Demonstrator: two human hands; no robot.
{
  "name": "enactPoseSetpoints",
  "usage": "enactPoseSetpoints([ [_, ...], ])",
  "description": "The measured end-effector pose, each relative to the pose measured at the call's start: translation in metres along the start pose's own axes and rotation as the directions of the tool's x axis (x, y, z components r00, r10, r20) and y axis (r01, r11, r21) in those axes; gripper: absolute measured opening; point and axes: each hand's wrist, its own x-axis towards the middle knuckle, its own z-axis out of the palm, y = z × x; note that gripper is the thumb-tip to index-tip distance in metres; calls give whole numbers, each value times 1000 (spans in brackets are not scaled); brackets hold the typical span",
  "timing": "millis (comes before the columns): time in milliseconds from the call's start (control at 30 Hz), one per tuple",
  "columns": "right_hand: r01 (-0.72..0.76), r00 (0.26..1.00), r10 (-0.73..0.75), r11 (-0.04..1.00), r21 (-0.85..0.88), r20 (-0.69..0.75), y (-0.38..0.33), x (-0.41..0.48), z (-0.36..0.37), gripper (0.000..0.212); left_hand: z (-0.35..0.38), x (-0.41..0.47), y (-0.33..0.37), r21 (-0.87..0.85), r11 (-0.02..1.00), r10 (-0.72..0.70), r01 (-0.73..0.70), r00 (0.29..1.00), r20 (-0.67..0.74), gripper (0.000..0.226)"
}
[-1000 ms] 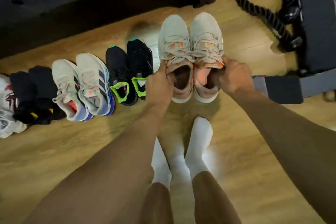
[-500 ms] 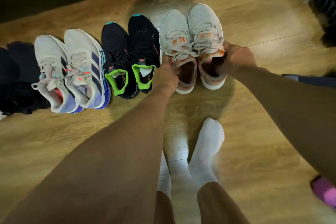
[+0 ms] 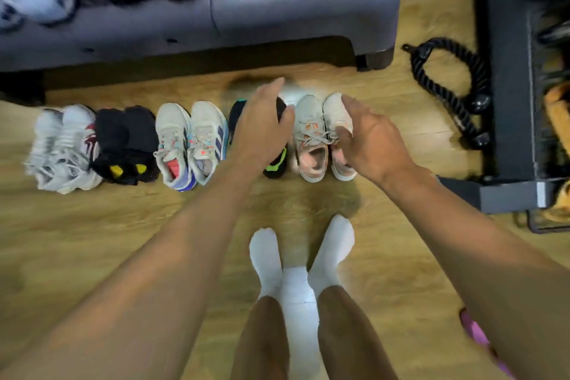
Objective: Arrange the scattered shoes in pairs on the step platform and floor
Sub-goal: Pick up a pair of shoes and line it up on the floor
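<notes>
On floor, grey-pink pair (image 3: pixel 320 139), toes toward step platform (image 3: pixel 277 12)

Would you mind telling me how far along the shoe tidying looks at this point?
Nearly finished, it seems. Done: five pairs stand in a row on the floor, ending with the beige-and-pink pair, and more pale shoes sit on the step platform. In hand: nothing; the left hand and right hand hover open above the row. Left: no loose shoe is visible.
</notes>
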Motion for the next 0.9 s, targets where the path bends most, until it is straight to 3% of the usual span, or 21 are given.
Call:
enactPoseSetpoints([
  [133, 169, 982, -171, 985, -28, -84, -87, -63, -116, 50, -136, -57, 65, 50, 980, 197, -194, 978, -63, 44],
  [267, 330, 935, -340, 938, -106, -96, -180, -150, -229, 48, -268, -146, 122, 51, 959, 282, -277, 948, -149, 41],
  [367, 481, 857, -498, 866, -140, -135, -242, -216, -293, 49, -349, -215, 155, 57, 950, 311, -307, 913, -265, 41],
  [467, 607, 767, -627, 778, -163, -136, -286, -267, -335, 48, -409, -279, 182, 66, 953, 296, -297, 855, -426, 43],
  [633, 783, 575, -801, 597, -171, -165, -344, -326, -384, 48, -472, -378, 211, 174, 961, 276, -216, 665, -694, 34],
  [900, 952, 249, -964, 261, -161, -91, -426, -427, -401, 48, -507, -538, 214, 150, 987, 107, 51, 487, -867, 39],
])
